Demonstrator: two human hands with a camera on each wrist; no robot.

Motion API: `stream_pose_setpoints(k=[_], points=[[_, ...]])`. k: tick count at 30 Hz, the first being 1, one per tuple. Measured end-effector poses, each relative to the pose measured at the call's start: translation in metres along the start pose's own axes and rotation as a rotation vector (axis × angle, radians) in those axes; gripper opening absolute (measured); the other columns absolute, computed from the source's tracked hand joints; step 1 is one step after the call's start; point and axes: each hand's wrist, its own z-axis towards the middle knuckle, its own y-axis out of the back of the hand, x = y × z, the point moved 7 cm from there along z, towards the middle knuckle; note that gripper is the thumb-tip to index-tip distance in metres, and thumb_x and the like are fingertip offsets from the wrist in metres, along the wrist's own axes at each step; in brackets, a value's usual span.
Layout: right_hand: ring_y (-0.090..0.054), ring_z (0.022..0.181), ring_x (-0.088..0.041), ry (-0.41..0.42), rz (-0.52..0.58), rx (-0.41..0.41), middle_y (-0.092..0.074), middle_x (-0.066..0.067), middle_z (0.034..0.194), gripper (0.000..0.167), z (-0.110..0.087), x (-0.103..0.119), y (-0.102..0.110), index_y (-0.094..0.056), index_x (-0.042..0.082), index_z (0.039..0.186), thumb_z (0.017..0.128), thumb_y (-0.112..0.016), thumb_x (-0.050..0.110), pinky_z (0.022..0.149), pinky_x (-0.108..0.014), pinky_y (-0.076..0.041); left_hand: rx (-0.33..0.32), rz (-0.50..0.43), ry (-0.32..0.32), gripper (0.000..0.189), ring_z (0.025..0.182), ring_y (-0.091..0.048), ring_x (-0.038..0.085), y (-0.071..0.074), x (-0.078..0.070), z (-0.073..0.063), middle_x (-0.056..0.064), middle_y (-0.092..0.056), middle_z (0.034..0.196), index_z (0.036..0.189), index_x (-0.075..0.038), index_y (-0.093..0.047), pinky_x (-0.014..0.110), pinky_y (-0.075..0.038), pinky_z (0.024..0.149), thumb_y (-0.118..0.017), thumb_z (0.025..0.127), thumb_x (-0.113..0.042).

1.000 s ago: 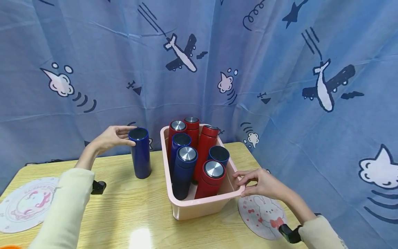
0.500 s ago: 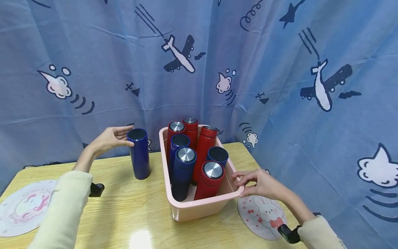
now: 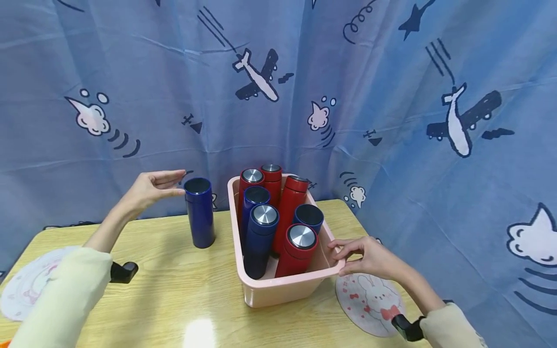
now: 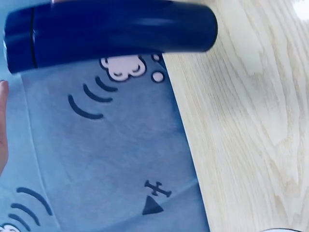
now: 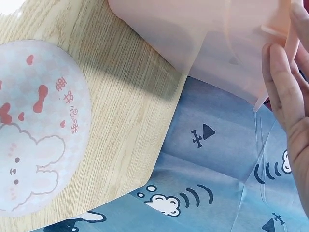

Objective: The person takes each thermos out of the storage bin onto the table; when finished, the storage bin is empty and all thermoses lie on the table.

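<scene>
A blue vacuum flask (image 3: 200, 217) stands upright on the table, left of a pink plastic bin (image 3: 287, 280). My left hand (image 3: 150, 191) is just left of the flask's top, fingers fairly straight, with a small gap between fingertips and flask. In the left wrist view the flask (image 4: 116, 36) fills the top, and only a sliver of the hand shows at the left edge. My right hand (image 3: 367, 256) pinches the bin's near right rim, fingers inside and thumb outside. Inside the bin stand three blue flasks (image 3: 261, 237) and several red flasks (image 3: 296, 253).
A round rabbit-print mat (image 3: 370, 304) lies right of the bin. Another round mat (image 3: 26, 285) is at the left, partly under the left sleeve. The wooden table (image 3: 174, 290) ends against a blue printed curtain (image 3: 174, 96) behind and to the right.
My left hand has let go of the blue flask and drawn back a little to the left. The flask stays standing in place. My right hand keeps its hold on the bin rim.
</scene>
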Motion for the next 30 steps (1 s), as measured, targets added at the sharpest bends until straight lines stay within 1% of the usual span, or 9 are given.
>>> stream_pose_setpoints(k=[4,8,11,15,19,21,23,25,30], points=[[-0.054,0.116,0.001,-0.001,0.011,0.000,-0.060,-0.025,0.122,0.026,-0.001,0.000,0.000,-0.073,-0.002,0.097,0.078,-0.079,0.014,0.076,-0.024,-0.056,-0.003,-0.018,0.001,0.066,0.126,-0.049,0.020,-0.004,-0.007,-0.006,0.012,-0.049,0.139,0.139,0.003,-0.047,0.017,-0.046,0.092,-0.075,0.084,-0.020],[-0.055,0.115,0.000,-0.004,0.009,-0.001,-0.061,-0.025,0.122,0.026,0.000,0.001,-0.001,-0.073,-0.001,0.097,0.078,-0.079,0.015,0.075,-0.022,-0.055,-0.036,-0.034,-0.014,0.063,0.115,-0.057,0.005,-0.006,-0.012,-0.015,0.005,-0.056,0.133,0.136,0.004,-0.049,0.015,-0.047,0.090,-0.075,0.084,-0.020],[-0.055,0.115,0.001,-0.001,0.010,-0.001,-0.061,-0.025,0.122,0.026,0.000,0.001,-0.001,-0.073,-0.001,0.097,0.078,-0.079,0.015,0.075,-0.022,-0.055,-0.043,-0.058,-0.029,0.059,0.105,-0.060,-0.004,-0.007,-0.016,-0.024,0.008,-0.056,0.132,0.135,0.006,-0.049,0.014,-0.047,0.088,-0.073,0.086,-0.017],[-0.053,0.116,0.003,0.003,0.017,0.000,-0.060,-0.025,0.122,0.025,0.001,0.001,-0.001,-0.073,-0.001,0.097,0.078,-0.079,0.014,0.075,-0.022,-0.055,-0.023,-0.114,-0.038,0.057,0.102,-0.061,-0.004,-0.014,-0.020,-0.035,0.013,-0.054,0.133,0.135,0.009,-0.048,0.017,-0.050,0.086,-0.071,0.087,-0.011],[-0.053,0.116,0.002,0.008,0.015,-0.002,-0.060,-0.025,0.122,0.026,0.001,0.001,-0.001,-0.073,-0.002,0.098,0.078,-0.079,0.014,0.074,-0.022,-0.055,-0.004,-0.163,-0.044,0.056,0.105,-0.062,0.001,-0.023,-0.023,-0.042,0.005,-0.061,0.128,0.134,0.012,-0.047,0.020,-0.051,0.086,-0.070,0.087,-0.008],[-0.053,0.117,0.003,0.004,0.014,-0.004,-0.060,-0.025,0.122,0.027,0.000,0.001,0.000,-0.073,-0.002,0.098,0.078,-0.079,0.014,0.074,-0.021,-0.055,0.004,-0.193,-0.047,0.055,0.105,-0.062,0.003,-0.028,-0.026,-0.045,-0.003,-0.064,0.122,0.133,0.013,-0.047,0.021,-0.052,0.086,-0.070,0.087,-0.005],[-0.052,0.116,0.004,-0.001,0.013,-0.006,-0.060,-0.025,0.122,0.027,0.000,0.001,0.000,-0.073,-0.002,0.098,0.078,-0.080,0.014,0.075,-0.021,-0.055,0.008,-0.213,-0.049,0.055,0.105,-0.063,0.004,-0.034,-0.028,-0.047,-0.006,-0.065,0.120,0.133,0.014,-0.047,0.022,-0.052,0.086,-0.070,0.086,-0.004],[-0.052,0.116,0.005,-0.004,0.009,-0.007,-0.061,-0.025,0.122,0.028,0.000,0.001,0.000,-0.073,-0.002,0.098,0.077,-0.080,0.015,0.075,-0.021,-0.055,0.013,-0.220,-0.047,0.055,0.104,-0.063,0.004,-0.040,-0.032,-0.050,-0.001,-0.065,0.122,0.132,0.013,-0.048,0.022,-0.051,0.087,-0.071,0.086,-0.004],[-0.053,0.115,0.005,0.012,0.000,-0.009,-0.061,-0.025,0.120,0.028,0.001,0.003,-0.001,-0.073,-0.003,0.098,0.077,-0.080,0.014,0.076,-0.022,-0.055,0.030,-0.192,-0.042,0.053,0.108,-0.062,0.006,-0.055,-0.038,-0.058,0.020,-0.054,0.132,0.132,0.009,-0.051,0.019,-0.048,0.091,-0.072,0.086,-0.007]])
